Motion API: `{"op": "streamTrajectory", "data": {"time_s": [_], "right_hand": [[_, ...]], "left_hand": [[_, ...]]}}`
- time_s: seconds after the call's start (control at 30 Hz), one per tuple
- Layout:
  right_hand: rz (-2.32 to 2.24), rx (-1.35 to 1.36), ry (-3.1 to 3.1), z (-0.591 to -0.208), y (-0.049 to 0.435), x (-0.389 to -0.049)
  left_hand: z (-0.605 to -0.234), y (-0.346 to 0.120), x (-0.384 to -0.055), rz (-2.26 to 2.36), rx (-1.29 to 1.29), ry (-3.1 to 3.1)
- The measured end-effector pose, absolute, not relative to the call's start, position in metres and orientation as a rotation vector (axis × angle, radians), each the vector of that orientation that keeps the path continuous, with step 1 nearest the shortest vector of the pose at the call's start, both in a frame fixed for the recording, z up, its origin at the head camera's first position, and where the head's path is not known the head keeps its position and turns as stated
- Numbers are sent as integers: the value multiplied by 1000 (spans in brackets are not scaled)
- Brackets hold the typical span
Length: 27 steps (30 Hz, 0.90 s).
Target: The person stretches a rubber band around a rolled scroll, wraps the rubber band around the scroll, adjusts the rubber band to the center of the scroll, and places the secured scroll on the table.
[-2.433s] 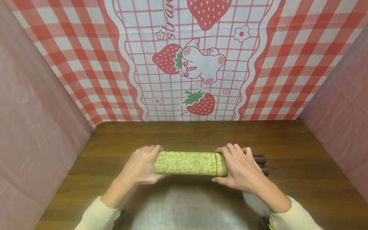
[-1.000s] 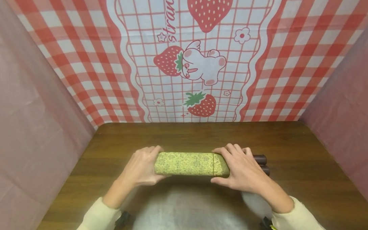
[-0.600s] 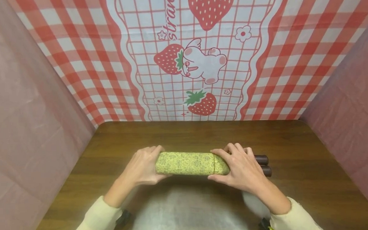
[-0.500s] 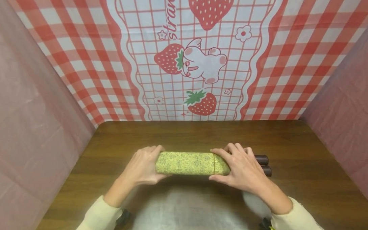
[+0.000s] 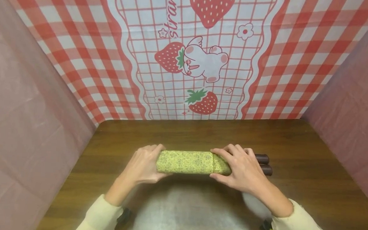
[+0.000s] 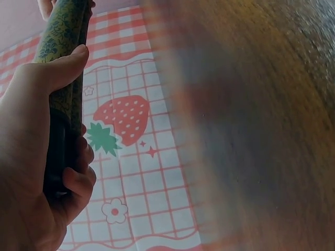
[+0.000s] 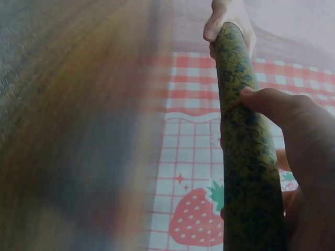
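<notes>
A rolled scroll (image 5: pixel 185 162), covered in yellow-green floral cloth, is held level across the middle of the head view. My left hand (image 5: pixel 144 164) grips its left end. Around the right part, close to a thin seam line, my right hand (image 5: pixel 244 168) holds it with the thumb on the near side. Two dark roller ends (image 5: pixel 263 159) stick out beyond the right hand. In the left wrist view a dark end piece (image 6: pixel 58 151) lies in the left palm under curled fingers. The right wrist view shows the right thumb (image 7: pixel 256 99) lying on the patterned scroll.
Below the hands is a brown wooden table (image 5: pixel 116 136) with a bright reflection near its front. A red-and-white strawberry cloth (image 5: pixel 192 61) hangs behind it. Pink curtains (image 5: pixel 26 106) stand on both sides.
The right thumb and forefinger have shifted slightly left along the scroll. Both hands have kept their hold, and the scroll stays almost in the same place.
</notes>
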State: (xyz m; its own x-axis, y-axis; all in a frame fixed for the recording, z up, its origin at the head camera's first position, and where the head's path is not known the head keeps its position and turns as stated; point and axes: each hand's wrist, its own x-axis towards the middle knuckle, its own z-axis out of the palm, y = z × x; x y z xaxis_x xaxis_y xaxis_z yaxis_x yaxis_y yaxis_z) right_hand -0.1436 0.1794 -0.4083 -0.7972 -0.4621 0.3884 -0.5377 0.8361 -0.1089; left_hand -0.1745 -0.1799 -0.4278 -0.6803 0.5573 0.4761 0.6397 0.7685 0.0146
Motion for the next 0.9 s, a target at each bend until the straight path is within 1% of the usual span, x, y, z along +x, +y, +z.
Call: {"op": "streamTrajectory", "data": {"time_s": [0.2,0.5,0.67,0.9], "right_hand": [[291,730,-2675,-406,177,-143],[243,621,-2589,-408,167,-141],[156,605,-2680,-405,165,-141],[99,495,-2719,-406,156,-140]], "left_hand": [[-427,-178,-174,-263,-875,-2538],[-423,-171,-174,-281,-861,-2554],[-422,-170,-174,-282,-854,-2558],[-424,-166,-176,-292,-870,-2559]]}}
